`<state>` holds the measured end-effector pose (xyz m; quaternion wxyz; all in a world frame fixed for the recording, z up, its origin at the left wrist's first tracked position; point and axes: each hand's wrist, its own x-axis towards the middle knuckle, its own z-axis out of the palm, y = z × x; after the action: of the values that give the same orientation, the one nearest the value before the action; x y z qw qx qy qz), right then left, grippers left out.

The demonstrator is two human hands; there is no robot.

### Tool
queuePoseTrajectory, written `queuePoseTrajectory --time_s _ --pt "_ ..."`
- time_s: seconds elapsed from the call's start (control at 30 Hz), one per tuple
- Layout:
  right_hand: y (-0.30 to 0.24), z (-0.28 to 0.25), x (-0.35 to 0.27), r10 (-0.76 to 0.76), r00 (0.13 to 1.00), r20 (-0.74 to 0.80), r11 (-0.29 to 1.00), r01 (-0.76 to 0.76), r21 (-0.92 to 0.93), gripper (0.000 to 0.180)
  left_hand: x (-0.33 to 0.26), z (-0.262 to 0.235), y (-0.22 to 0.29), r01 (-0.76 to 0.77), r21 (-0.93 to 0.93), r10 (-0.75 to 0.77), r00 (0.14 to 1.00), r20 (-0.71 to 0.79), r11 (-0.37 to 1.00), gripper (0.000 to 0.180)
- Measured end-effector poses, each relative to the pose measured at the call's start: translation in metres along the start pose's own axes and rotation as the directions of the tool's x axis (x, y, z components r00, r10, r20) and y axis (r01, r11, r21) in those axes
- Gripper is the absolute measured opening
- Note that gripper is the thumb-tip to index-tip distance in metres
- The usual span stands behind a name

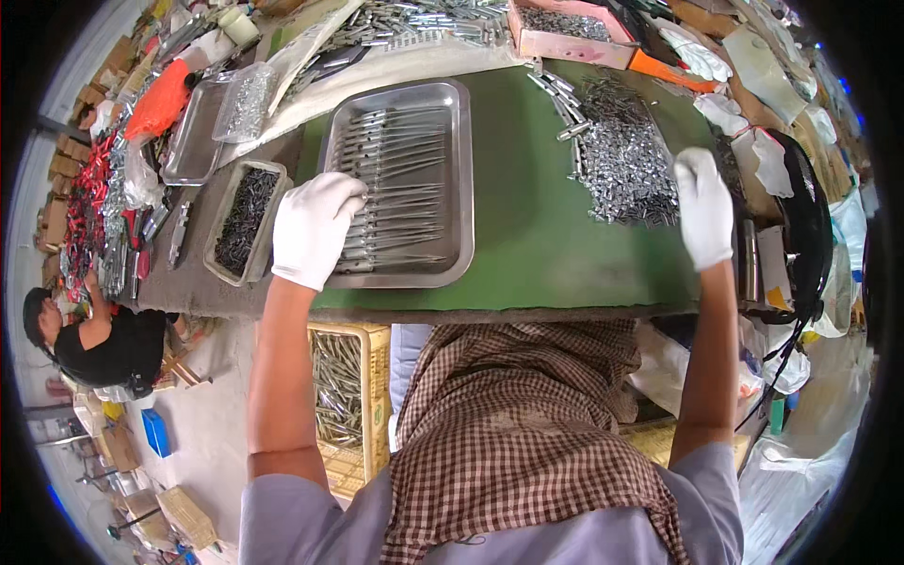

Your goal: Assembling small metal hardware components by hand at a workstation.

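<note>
Curls left hand point(315, 228) over tapered shafts point(405, 204) in steel tray point(465, 179), left of frame centre, and right hand point(706, 209) beside metal fittings point(626, 165), upper right, cannot tell if gripping anything, and could skew rows by brushing past.

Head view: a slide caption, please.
Gloved left hand at a metal tray of slender metal pieces, gloved right hand beside a pile of small metal parts.

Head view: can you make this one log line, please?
left hand: at metal tray | right hand: beside silver parts pile | tray: pointed metal pieces inside
</note>
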<state>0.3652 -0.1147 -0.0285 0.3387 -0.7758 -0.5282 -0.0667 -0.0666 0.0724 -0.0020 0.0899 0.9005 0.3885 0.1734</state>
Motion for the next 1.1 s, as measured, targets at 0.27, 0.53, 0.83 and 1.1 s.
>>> queuePoseTrajectory --time_s 0.27,0.53,0.83,1.1 --pt "-0.036 -0.009 -0.098 0.031 0.993 -0.111 0.998 -0.026 0.048 0.013 0.047 -0.004 0.041 -0.299 0.134 0.3 0.954 0.014 0.945 0.017" --pt "-0.05 0.002 -0.097 0.01 0.977 -0.212 0.994 -0.033 -0.105 0.013 0.16 0.094 0.138 -0.439 0.021 0.433 0.892 0.127 0.898 0.022" --pt "-0.046 0.005 -0.096 -0.002 0.976 -0.217 0.997 -0.016 -0.081 0.012 0.154 0.074 0.149 -0.239 -0.032 0.241 0.964 0.107 0.97 0.021" --pt "-0.043 -0.007 -0.099 -0.045 0.993 -0.109 0.999 0.043 -0.023 0.012 0.063 0.063 0.207 -0.588 -0.066 0.572 0.748 0.338 0.807 0.014"
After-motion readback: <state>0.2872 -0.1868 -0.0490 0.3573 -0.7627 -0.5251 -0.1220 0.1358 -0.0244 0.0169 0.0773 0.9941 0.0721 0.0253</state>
